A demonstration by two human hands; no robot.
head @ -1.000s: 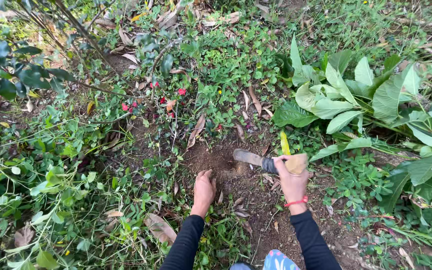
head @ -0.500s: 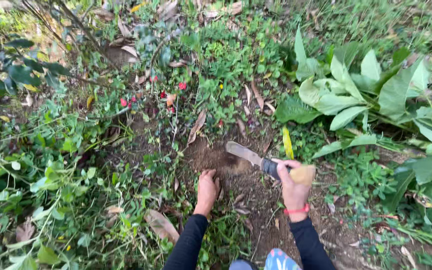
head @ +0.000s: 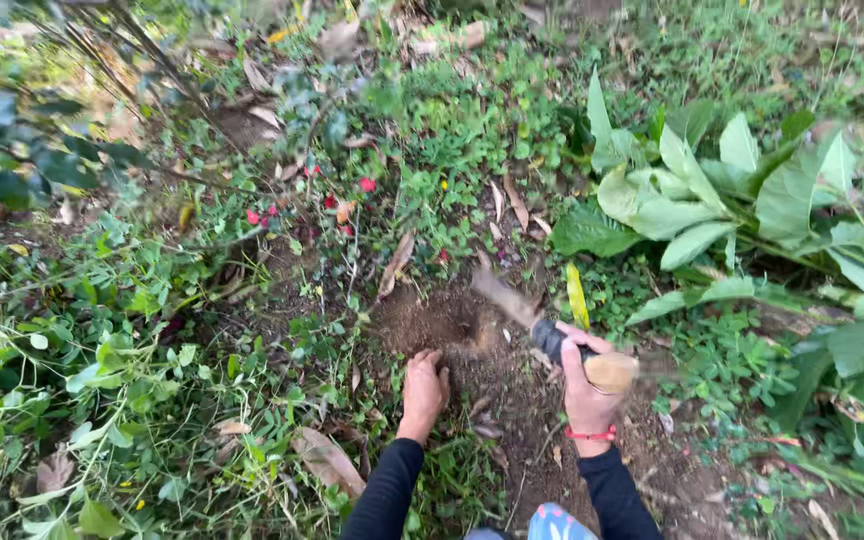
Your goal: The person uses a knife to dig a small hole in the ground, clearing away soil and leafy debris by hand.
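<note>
I see right hand (head: 586, 385) fisted round knife (head: 532, 322) | blade blurred over dirt hollow (head: 437, 322) at 12 o'clock | left hand (head: 422, 392) flat on soil | I'd keep strokes clear of those fingers.

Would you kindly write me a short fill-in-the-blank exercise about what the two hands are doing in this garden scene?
1. The right hand grips a knife by its ____ handle.
2. The left hand rests on bare ____ beside the small dug hole.
3. The band on the right wrist is ____.
4. The broad-leaved plant grows on the person's ____ side.

Missing words: wooden; soil; red; right
</note>
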